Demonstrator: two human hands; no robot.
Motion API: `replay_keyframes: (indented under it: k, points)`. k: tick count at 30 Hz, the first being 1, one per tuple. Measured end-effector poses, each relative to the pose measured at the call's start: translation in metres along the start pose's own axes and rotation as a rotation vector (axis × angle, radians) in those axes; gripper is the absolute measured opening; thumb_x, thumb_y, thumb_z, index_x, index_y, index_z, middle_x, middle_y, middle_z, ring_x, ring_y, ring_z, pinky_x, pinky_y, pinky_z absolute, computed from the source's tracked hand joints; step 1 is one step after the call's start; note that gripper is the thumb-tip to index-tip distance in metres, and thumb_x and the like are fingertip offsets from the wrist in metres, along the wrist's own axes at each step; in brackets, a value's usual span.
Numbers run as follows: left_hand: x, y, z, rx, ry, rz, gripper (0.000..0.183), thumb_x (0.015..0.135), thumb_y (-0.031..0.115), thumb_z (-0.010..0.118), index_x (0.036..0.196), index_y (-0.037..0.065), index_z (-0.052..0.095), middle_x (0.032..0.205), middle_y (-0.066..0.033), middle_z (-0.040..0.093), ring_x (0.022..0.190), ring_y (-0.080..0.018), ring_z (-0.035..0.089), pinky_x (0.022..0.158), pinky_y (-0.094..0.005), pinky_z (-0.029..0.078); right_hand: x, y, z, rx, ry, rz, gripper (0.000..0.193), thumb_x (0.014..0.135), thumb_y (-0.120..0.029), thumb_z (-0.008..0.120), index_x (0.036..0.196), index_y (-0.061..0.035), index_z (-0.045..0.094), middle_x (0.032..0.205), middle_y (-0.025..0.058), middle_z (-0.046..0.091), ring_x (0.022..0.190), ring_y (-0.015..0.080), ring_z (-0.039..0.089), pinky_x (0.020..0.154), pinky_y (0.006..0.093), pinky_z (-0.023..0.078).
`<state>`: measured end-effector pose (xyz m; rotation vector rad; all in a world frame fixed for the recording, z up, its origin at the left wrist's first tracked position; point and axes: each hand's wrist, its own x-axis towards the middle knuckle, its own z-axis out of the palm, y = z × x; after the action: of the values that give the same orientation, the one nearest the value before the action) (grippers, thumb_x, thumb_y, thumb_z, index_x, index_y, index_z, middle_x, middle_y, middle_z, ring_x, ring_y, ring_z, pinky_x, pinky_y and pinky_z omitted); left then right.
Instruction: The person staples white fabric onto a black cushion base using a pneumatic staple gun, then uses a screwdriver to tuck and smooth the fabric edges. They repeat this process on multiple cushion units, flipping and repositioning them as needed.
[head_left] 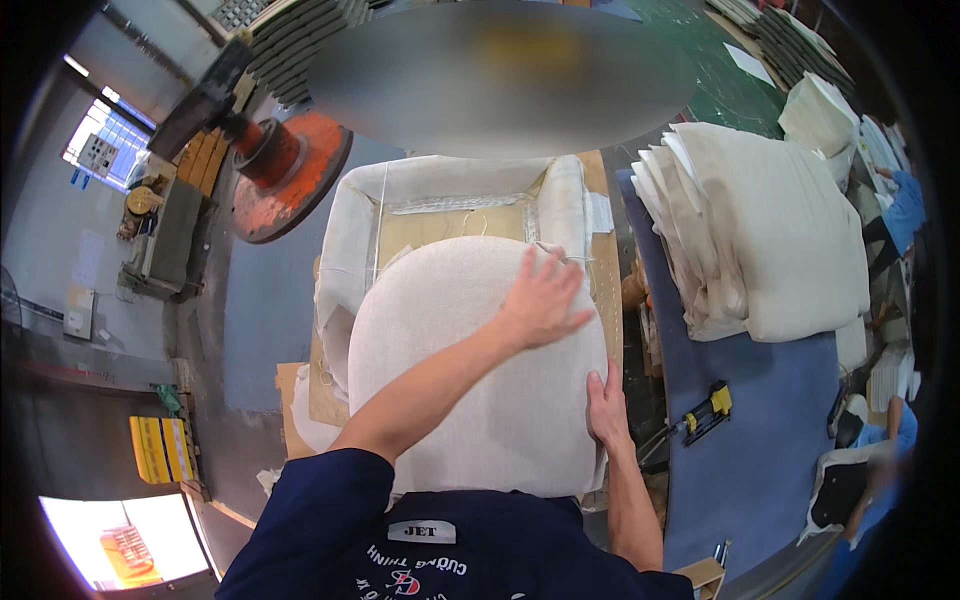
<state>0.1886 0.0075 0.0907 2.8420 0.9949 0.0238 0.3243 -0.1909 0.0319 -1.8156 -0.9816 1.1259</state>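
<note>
A large off-white fabric cushion (470,380) with a rounded far end leans close in front of me. My left hand (545,305) reaches across it, fingers spread, over its far right corner. At the cushion's right edge is my right hand (607,405), its thumb on the near face and its fingers along the side; part of the fingers is hidden. Beyond the cushion lies a padded, fabric-covered frame (450,172) with raised sides and thin strings across it. The cushion covers the frame's near part. Brown board (606,290) shows beneath the frame.
An orange round metal disc (290,180) on an arm hangs at the upper left. To the right, a blue-topped table (750,430) bears stacked off-white covers (790,230) and a black-and-yellow staple gun (708,412). Other people in blue (905,210) work at the far right.
</note>
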Motion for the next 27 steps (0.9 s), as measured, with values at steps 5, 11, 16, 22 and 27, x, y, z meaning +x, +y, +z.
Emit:
replay_keyframes:
  k: [5, 11, 16, 22, 27]
  points:
    - [-0.029, -0.043, 0.011, -0.006, 0.14, -0.025, 0.062, 0.104, 0.048, 0.049, 0.149, 0.006, 0.051, 0.155, -0.0172, 0.05, 0.148, -0.0367, 0.04, 0.124, -0.058, 0.025, -0.003, 0.008, 0.002, -0.017, -0.048, 0.018, 0.062, 0.111, -0.037, 0.043, 0.156, 0.0052, 0.036, 0.147, 0.0252, 0.056, 0.138, 0.0332, 0.052, 0.115, 0.0406, 0.039]
    - [-0.193, -0.159, 0.002, -0.208, 0.232, -0.701, 0.064, 0.106, 0.038, 0.048, 0.158, 0.002, 0.035, 0.155, -0.0257, 0.045, 0.145, -0.0401, 0.042, 0.121, -0.0495, 0.032, -0.001, 0.01, 0.006, 0.016, -0.016, 0.029, 0.058, 0.111, -0.037, 0.041, 0.157, -0.0011, 0.039, 0.15, 0.0268, 0.054, 0.139, 0.0353, 0.053, 0.116, 0.04, 0.039]
    - [-0.35, -0.109, 0.041, -0.48, 0.374, -0.894, 0.059, 0.107, 0.029, 0.045, 0.155, -0.003, 0.037, 0.142, -0.0296, 0.05, 0.134, -0.0441, 0.048, 0.115, -0.0471, 0.037, 0.014, 0.011, 0.003, -0.176, -0.033, -0.089, 0.058, 0.11, -0.035, 0.042, 0.156, 0.0006, 0.04, 0.145, 0.0269, 0.052, 0.136, 0.0389, 0.049, 0.115, 0.044, 0.037]
    - [-0.392, -0.016, 0.058, -0.66, 0.487, -1.34, 0.05, 0.11, 0.031, 0.039, 0.15, 0.004, 0.049, 0.135, -0.0259, 0.058, 0.126, -0.0426, 0.056, 0.108, -0.0463, 0.043, 0.035, -0.094, 0.066, -0.683, 0.02, -0.732, 0.057, 0.096, -0.026, 0.061, 0.147, -0.003, 0.052, 0.143, 0.0274, 0.048, 0.137, 0.0438, 0.042, 0.113, 0.0549, 0.035]
    - [-0.377, -0.024, 0.059, -0.774, 0.543, -1.384, 0.05, 0.111, 0.035, 0.035, 0.146, 0.003, 0.053, 0.133, -0.0259, 0.065, 0.124, -0.0438, 0.062, 0.104, -0.0476, 0.047, -0.012, -0.153, 0.218, -0.737, -0.617, -1.252, 0.044, 0.091, -0.027, 0.065, 0.134, -0.0173, 0.066, 0.151, 0.0152, 0.051, 0.145, 0.0413, 0.039, 0.115, 0.0668, 0.027]
